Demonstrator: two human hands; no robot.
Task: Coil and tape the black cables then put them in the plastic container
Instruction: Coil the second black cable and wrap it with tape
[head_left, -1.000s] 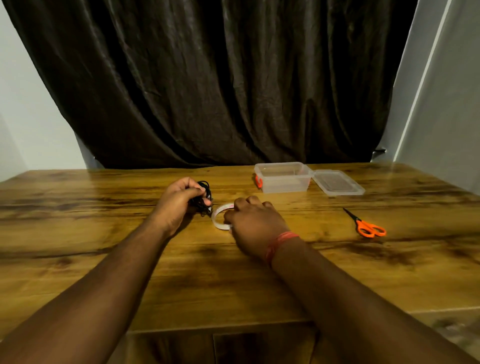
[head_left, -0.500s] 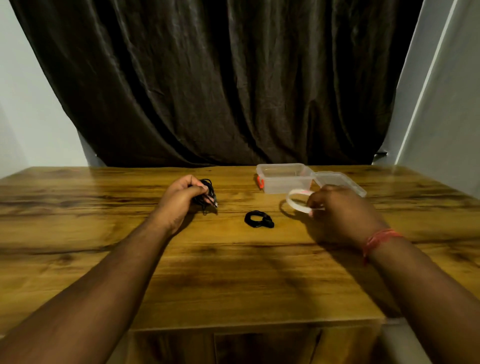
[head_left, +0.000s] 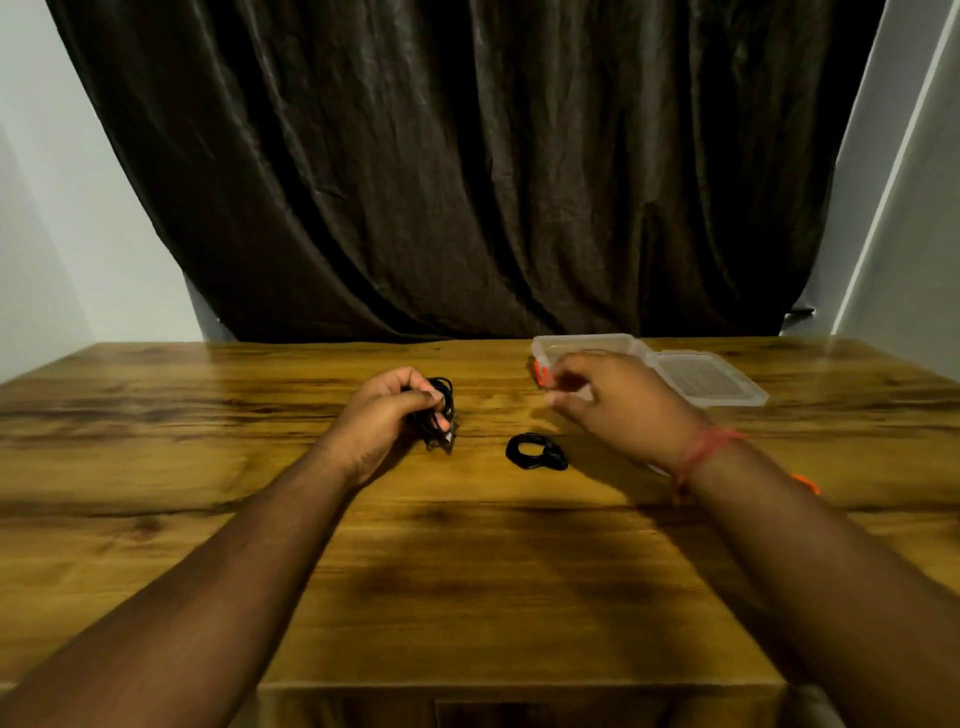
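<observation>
Left hand (head_left: 387, 415): fingers curled round a bundle of black cable (head_left: 440, 413), held just above the counter (head_left: 467, 571), left of centre.
Right hand (head_left: 615, 402): motion-blurred, in front of the plastic container (head_left: 582, 345); fingers loosely bent, cannot tell whether it holds anything.
Coiled cable (head_left: 535, 453): lies on the counter between the hands, untouched.
Container: far right of centre, partly hidden by the right hand; orange clip (head_left: 540, 373) shows.
Lid (head_left: 709, 378): flat, right of the container.
Orange item (head_left: 806, 484): mostly hidden behind the right forearm.
Writing: none readable.
</observation>
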